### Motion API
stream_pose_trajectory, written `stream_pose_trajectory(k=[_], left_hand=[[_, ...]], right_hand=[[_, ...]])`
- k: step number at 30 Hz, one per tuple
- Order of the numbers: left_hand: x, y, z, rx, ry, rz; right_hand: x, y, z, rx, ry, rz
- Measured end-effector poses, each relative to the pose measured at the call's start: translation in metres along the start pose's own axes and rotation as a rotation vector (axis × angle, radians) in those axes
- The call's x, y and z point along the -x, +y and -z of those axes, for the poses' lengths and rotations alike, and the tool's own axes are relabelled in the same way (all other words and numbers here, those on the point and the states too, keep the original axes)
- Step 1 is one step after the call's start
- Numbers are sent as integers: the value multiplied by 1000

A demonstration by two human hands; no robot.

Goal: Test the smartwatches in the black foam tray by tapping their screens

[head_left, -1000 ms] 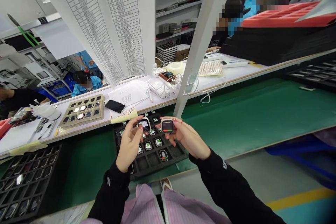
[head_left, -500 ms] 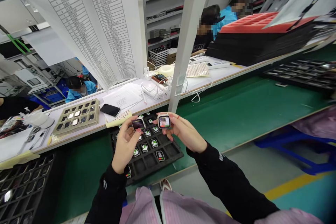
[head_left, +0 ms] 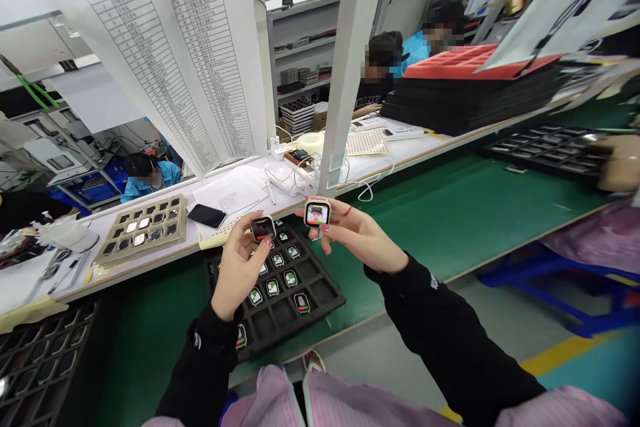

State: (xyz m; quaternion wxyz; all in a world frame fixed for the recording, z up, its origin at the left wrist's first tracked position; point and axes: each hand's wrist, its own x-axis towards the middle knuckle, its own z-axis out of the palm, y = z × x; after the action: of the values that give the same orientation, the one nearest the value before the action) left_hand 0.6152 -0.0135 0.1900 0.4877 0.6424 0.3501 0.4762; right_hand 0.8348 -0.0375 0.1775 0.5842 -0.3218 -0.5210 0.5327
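Note:
My left hand (head_left: 239,267) is closed on a small square watch body (head_left: 263,228) with a lit, dark screen. My right hand (head_left: 357,235) pinches a second watch body (head_left: 317,213) by its edges; its screen shows a colourful picture. I hold both side by side above a black compartment tray (head_left: 320,290) on the green belt, which holds several more lit watch bodies.
A beige tray (head_left: 141,229) of parts and a black phone (head_left: 207,215) lie on the white shelf behind. A white post (head_left: 345,80) rises just beyond my hands. More black trays (head_left: 40,353) sit at left and far right, where another person's hand (head_left: 619,163) shows. Co-workers sit behind.
Both hands have lifted a little with the watch bodies. The right watch's screen switched from a red and green display to a picture. My view turned to the right.

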Motion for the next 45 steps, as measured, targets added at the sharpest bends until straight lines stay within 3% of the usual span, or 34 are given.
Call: stream_pose_trajectory(k=[11,21,30,36,45], left_hand=[[-10,13,-7,-43,6,-82],[-10,3,-10,-44,55,-86],[9,-7,-6,-35,140,21],[25,-21,-1,21,85,54],[37,-24,8,20,129,71]], right_hand=[[8,5,2,25,27,-8],[10,15,2,2,3,-38],[5,31,-16,-80,-86,-122],[3,41,-29,-77,-167,-126],[-4,48,-38,-153,-238,-150]])
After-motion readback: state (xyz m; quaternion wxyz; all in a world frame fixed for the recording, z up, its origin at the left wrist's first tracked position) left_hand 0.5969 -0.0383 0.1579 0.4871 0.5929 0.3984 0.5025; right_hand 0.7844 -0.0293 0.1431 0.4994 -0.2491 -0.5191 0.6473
